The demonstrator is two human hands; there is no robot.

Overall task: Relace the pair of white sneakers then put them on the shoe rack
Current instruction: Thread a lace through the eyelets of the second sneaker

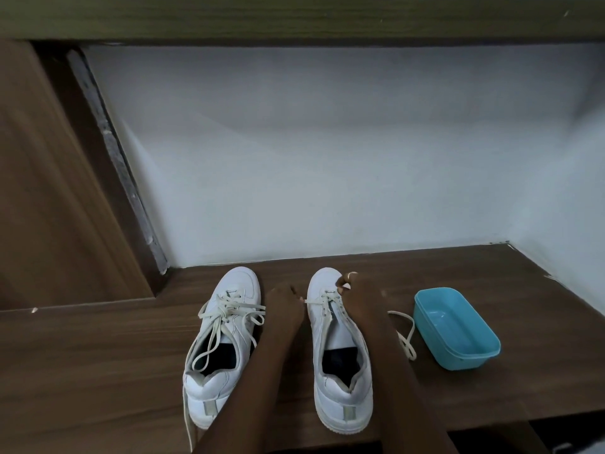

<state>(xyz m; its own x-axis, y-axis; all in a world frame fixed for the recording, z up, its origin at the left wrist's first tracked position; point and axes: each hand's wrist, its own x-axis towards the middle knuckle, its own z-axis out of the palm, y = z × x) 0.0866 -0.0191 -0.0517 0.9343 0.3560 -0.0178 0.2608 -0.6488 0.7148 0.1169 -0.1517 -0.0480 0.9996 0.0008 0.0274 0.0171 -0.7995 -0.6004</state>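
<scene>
Left hand (pixel 283 303) pinching lace (pixel 313 301), right sneaker (pixel 340 401)

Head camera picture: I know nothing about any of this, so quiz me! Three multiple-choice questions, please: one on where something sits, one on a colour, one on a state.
1. Relative to the left sneaker and the right sneaker, where is the plastic tub?
A. Between them
B. To their left
C. To their right

2. What colour is the plastic tub?
A. Blue
B. Red
C. Yellow

3. The right sneaker's lace is:
A. Tied in a bow
B. Loose, trailing toward the tub
C. Missing

Answers:
1 C, it stands past the right sneaker.
2 A, its walls and floor are light blue.
3 B, a free length lies on the wooden surface beside the tub.
</scene>
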